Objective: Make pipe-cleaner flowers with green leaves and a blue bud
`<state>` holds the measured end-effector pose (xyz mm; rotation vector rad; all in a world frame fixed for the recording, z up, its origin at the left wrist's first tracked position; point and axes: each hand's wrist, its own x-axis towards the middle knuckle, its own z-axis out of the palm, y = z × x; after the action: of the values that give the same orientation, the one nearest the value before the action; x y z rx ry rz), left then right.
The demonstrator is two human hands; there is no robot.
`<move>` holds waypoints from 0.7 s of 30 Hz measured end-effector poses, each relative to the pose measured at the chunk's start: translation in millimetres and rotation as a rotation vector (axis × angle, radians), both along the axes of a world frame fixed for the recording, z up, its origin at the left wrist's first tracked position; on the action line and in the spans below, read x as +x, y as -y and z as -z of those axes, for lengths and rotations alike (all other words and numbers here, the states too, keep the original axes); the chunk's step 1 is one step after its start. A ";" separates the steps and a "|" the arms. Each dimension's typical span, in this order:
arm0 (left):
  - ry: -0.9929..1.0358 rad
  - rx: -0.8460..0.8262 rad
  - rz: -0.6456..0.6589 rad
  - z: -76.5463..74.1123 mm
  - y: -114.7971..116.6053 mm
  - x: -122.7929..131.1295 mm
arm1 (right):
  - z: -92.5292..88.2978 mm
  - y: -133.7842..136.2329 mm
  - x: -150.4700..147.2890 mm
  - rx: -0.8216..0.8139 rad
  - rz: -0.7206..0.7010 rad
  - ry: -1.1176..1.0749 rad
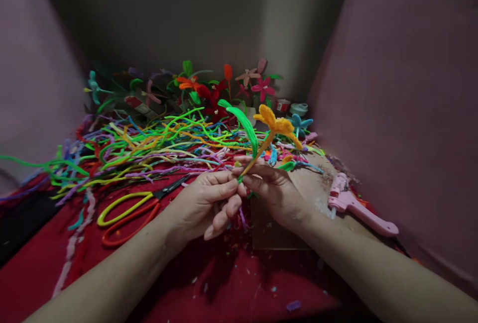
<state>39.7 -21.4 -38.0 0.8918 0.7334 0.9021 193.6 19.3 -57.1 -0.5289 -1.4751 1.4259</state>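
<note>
Between my hands is an orange-yellow pipe-cleaner flower (pixel 275 125), tilted with its petals up and to the right. A long, bent green pipe-cleaner leaf (pixel 244 123) rises beside its stem. My left hand (pixel 211 201) pinches the lower stem end, where a bit of green shows, between thumb and forefinger. Closed on the stem just above is my right hand (pixel 276 191), its fingertips partly hidden behind the stem and leaf. Scissors (pixel 153 201) with one yellow and one red handle lie left of my left hand, blades pointing away.
Loose pipe cleaners (pixel 149 139) in many colours spread across the red cloth (pixel 179 283). Finished flowers (pixel 214 91) stand along the back. At right, a pink glue gun (pixel 360 206) rests on a cardboard piece (pixel 308 183). Fabric walls (pixel 403 89) enclose both sides.
</note>
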 end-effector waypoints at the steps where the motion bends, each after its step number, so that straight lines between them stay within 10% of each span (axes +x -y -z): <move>1: 0.000 -0.004 0.010 -0.5 0.3 0.0 | -0.8 0.2 0.5 0.018 0.018 0.010; 5: -0.213 0.115 -0.066 -3.1 2.2 2.1 | -4.5 1.2 0.3 0.016 0.058 0.042; 12: -1.057 0.850 -0.502 8.0 6.2 10.1 | -6.8 4.1 -3.2 -0.038 0.108 0.079; 21: -1.154 0.977 -0.544 12.2 7.0 7.0 | 2.4 2.2 -1.6 -0.012 0.089 0.091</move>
<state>46.7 -28.5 -50.2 2.2315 1.6166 1.2173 192.0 17.0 -59.4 -0.6667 -1.4964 1.3567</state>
